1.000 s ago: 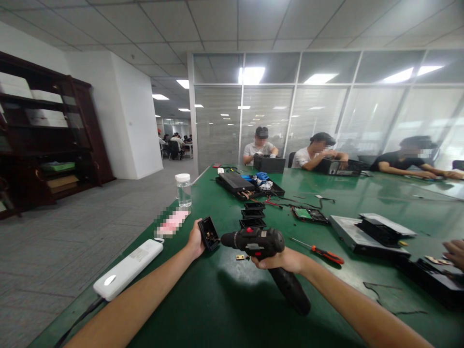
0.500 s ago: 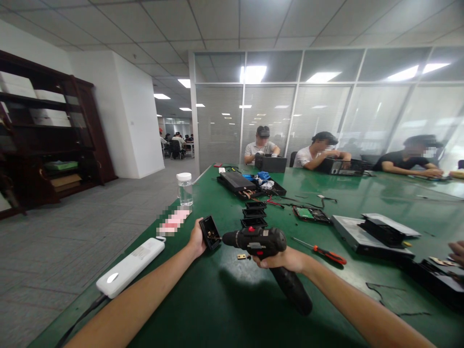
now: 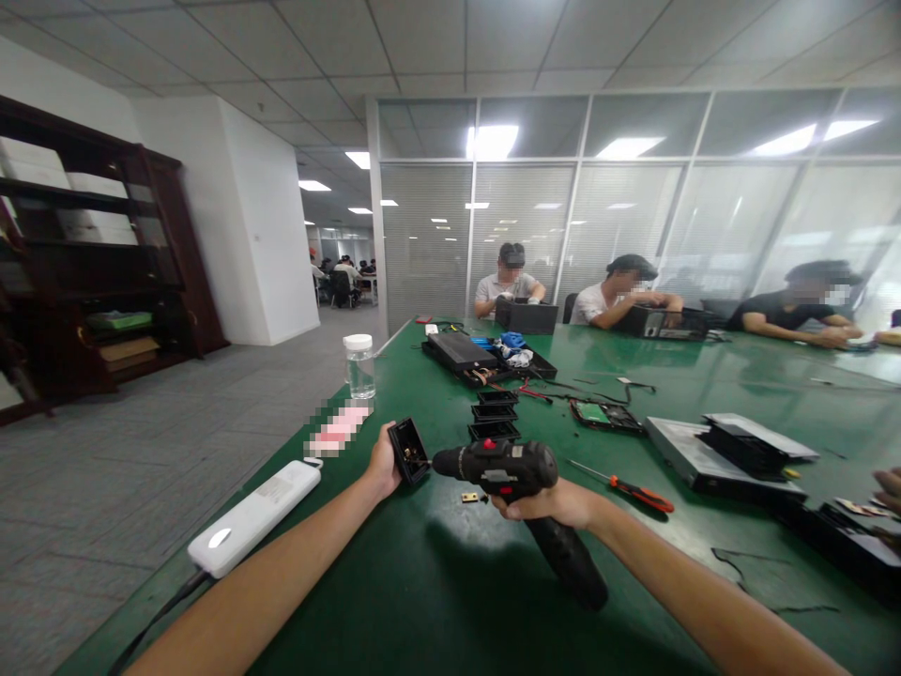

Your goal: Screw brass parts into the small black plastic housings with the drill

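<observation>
My left hand [image 3: 381, 463] grips a small open black plastic box [image 3: 409, 451], tilted up on the green table [image 3: 436, 601]. My right hand [image 3: 545, 502] is wrapped round a black cordless screwdriver [image 3: 503, 467], whose tip points left into the box. A small brass part [image 3: 467, 498] lies on the table just below the tool. Behind it stand three stacked black box shells [image 3: 495, 415].
A white power strip [image 3: 250, 516] lies at the left edge, with a clear bottle [image 3: 359, 366] beyond. A red-handled screwdriver [image 3: 626, 488], a circuit board [image 3: 603, 415] and opened black cases [image 3: 732, 449] sit to the right. Three people work at the far end; another person's hand [image 3: 888, 486] shows at the right edge.
The screwdriver tip has moved slightly left into the box held by my left hand. The view has shifted a little; otherwise nothing moved.
</observation>
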Tool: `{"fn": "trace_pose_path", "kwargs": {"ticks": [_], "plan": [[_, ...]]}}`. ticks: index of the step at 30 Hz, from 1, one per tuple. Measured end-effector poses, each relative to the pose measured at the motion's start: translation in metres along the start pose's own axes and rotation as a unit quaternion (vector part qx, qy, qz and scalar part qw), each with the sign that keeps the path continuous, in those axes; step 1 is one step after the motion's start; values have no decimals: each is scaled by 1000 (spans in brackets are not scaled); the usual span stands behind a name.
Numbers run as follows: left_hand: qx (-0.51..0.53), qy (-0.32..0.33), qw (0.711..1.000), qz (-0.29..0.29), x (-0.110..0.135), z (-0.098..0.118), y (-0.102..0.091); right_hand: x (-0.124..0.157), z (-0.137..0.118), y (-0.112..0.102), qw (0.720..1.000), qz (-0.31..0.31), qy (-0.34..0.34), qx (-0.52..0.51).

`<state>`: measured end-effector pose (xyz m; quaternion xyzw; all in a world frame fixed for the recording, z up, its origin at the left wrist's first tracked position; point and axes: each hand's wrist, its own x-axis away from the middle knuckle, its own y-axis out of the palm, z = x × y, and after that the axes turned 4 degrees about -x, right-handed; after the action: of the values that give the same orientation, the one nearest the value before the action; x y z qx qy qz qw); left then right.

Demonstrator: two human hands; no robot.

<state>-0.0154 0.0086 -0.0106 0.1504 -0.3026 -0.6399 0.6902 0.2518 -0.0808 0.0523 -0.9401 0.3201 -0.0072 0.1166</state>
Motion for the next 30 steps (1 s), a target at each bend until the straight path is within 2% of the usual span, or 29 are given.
{"fn": "trace_pose_path", "kwargs": {"ticks": [11,30], "plan": [[-3,-1,1000,14,4,3,4,1,1,0,1000,12,7,13],[-14,6,1000,3,2,2,2,1,-3,0,1000,13,13,-3]]}}
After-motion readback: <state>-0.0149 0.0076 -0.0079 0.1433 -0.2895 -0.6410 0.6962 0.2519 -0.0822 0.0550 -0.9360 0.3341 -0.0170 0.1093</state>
